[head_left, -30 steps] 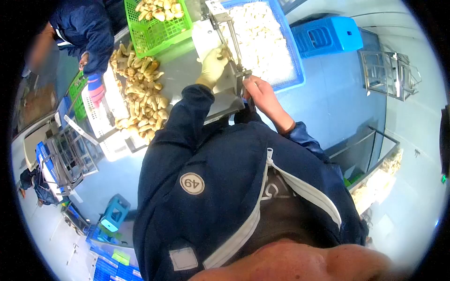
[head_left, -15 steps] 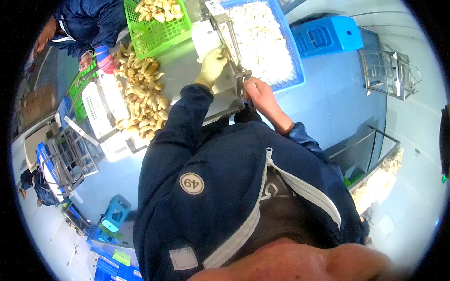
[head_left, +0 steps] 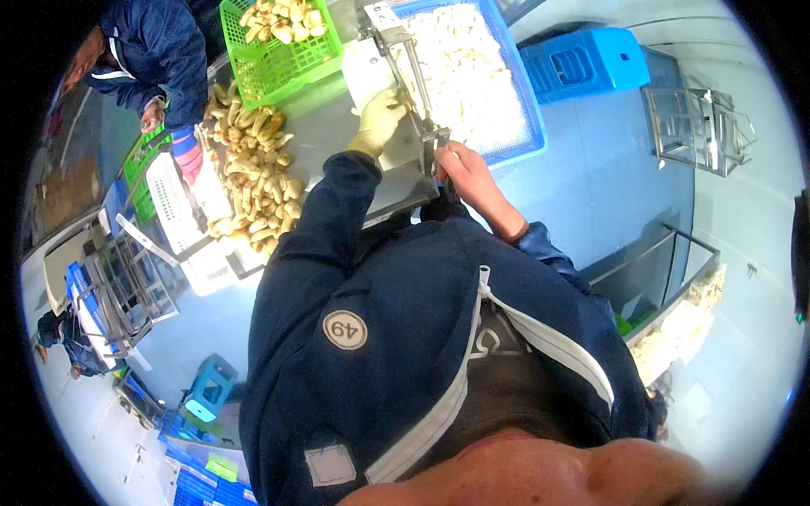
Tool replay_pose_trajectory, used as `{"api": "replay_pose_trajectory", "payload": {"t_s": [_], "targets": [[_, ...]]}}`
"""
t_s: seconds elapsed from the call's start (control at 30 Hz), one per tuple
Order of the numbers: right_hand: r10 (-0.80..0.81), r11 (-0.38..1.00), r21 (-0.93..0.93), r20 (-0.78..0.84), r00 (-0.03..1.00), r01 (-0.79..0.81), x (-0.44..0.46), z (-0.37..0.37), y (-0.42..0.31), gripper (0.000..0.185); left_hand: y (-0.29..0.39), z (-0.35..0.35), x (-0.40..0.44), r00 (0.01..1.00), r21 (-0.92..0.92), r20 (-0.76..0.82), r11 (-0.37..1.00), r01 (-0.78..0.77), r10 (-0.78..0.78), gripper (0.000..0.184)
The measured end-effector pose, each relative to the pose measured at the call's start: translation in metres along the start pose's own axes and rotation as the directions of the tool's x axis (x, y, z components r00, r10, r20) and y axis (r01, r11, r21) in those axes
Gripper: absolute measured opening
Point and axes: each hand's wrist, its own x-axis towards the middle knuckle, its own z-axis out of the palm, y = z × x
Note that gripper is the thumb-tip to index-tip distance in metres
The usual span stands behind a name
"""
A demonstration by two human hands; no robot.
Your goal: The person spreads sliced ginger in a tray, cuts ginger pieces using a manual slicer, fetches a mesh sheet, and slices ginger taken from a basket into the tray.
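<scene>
My left hand (head_left: 380,120), in a pale yellow glove, rests at a white board (head_left: 364,72) beside a long metal cutting frame (head_left: 411,80). Its fingers are curled against the frame; whatever they hold is hidden. My right hand (head_left: 462,167) is bare and closed around the near end of the frame, on a handle mostly covered by the fingers. Just beyond the frame, a blue mesh tray (head_left: 533,139) holds many whitish cut pieces (head_left: 468,76). Left of my left arm lies a heap of yellow-brown, curved, banana-like pieces (head_left: 253,169) on the metal table (head_left: 325,126).
A green basket (head_left: 278,76) with more banana-like pieces stands at the table's far side. On the left, a co-worker's gloved hand (head_left: 187,156) is over a white board. Blue stool (head_left: 586,63) stands right of the tray; a metal rack (head_left: 700,131) is farther right.
The co-worker's gloved hand has moved down along the board, and that arm has shifted slightly left. My hands stay almost in place at the cutting frame.
</scene>
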Motion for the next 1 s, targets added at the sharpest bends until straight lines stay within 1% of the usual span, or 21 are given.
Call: {"api": "replay_pose_trajectory", "payload": {"t_s": [0.03,0.1,0.13,0.2,0.23,0.27,0.33,0.4,0.47,0.53,0.57,0.6,0.63,0.7,0.77,0.83,0.93,1.0], "targets": [[0.008,1.0,-0.013,0.001,1.0,-0.008,0.0,0.001,0.003,0.04,-0.004,0.001,0.003,1.0,0.031,-0.021,0.999,-0.021,0.022,0.032],[0.024,0.999,-0.04,0.009,1.0,-0.024,0.0,0.005,0.023,0.04,-0.006,0.0,0.002,0.999,-0.068,0.001,0.997,0.035,-0.035,0.034],[0.004,1.0,-0.024,0.022,1.0,-0.004,0.002,0.01,0.042,0.04,-0.004,0.0,0.0,0.998,-0.117,0.016,0.991,0.065,-0.064,0.035],[-0.033,0.999,0.008,0.044,0.998,0.033,0.008,0.019,0.082,0.04,-0.004,-0.003,0.0,0.998,-0.124,0.045,0.992,0.037,-0.032,0.036],[-0.045,0.999,-0.01,0.053,0.998,0.046,0.009,0.02,0.09,0.039,-0.002,-0.005,0.001,0.998,-0.126,0.059,0.992,0.021,-0.014,0.036],[-0.058,0.998,-0.025,0.062,0.996,0.059,0.011,0.021,0.097,0.039,-0.001,-0.006,0.0,0.997,-0.164,0.074,0.986,0.042,-0.031,0.036],[-0.077,0.996,-0.028,0.062,0.995,0.079,0.012,0.023,0.097,0.039,0.0,-0.008,0.001,0.992,-0.237,0.108,0.968,0.083,-0.059,0.035],[-0.087,0.996,-0.011,0.041,0.995,0.088,0.009,0.023,0.091,0.038,-0.003,-0.005,0.004,0.998,-0.206,0.063,0.978,0.036,-0.023,0.04],[-0.015,0.999,0.033,0.034,0.999,0.014,0.006,0.018,0.078,0.038,-0.008,-0.001,0.004,1.0,-0.154,0.016,0.988,0.019,-0.017,0.045],[0.03,0.998,0.048,0.025,0.999,-0.032,0.002,0.011,0.041,0.038,0.02,-0.003,-0.009,0.999,-0.075,-0.03,0.997,0.033,-0.036,0.053],[0.04,0.998,0.037,0.016,0.999,-0.041,0.0,0.004,0.012,0.038,0.016,-0.001,-0.007,0.998,-0.068,-0.057,0.998,0.016,-0.02,0.056],[0.048,0.999,0.025,0.004,0.999,-0.048,-0.001,0.0,-0.002,0.039,0.014,0.003,-0.004,0.997,-0.061,-0.083,0.998,-0.003,-0.002,0.06],[0.036,0.999,0.012,0.01,0.999,-0.036,0.0,-0.001,-0.001,0.039,0.011,0.006,0.0,0.994,-0.057,-0.11,0.998,-0.024,0.018,0.063],[0.012,1.0,-0.014,0.035,0.999,-0.012,0.004,-0.001,0.008,0.039,0.008,0.007,0.001,0.993,-0.099,-0.11,0.995,0.019,-0.03,0.066],[-0.016,1.0,-0.009,0.042,0.999,0.017,0.006,0.006,0.042,0.038,0.014,0.006,-0.005,0.992,-0.137,-0.109,0.989,0.048,-0.063,0.068],[-0.027,1.0,0.003,0.03,0.999,0.027,0.005,0.01,0.047,0.037,0.029,0.004,-0.011,0.991,-0.172,-0.106,0.983,0.058,-0.077,0.069],[-0.019,1.0,0.021,0.003,1.0,0.019,0.001,0.012,0.045,0.035,0.026,0.003,-0.01,0.993,-0.151,-0.103,0.987,0.047,-0.063,0.071],[-0.015,1.0,0.012,0.003,1.0,0.015,0.001,0.01,0.043,0.035,0.023,0.003,-0.008,0.992,-0.211,-0.098,0.976,0.056,-0.078,0.071]]}}
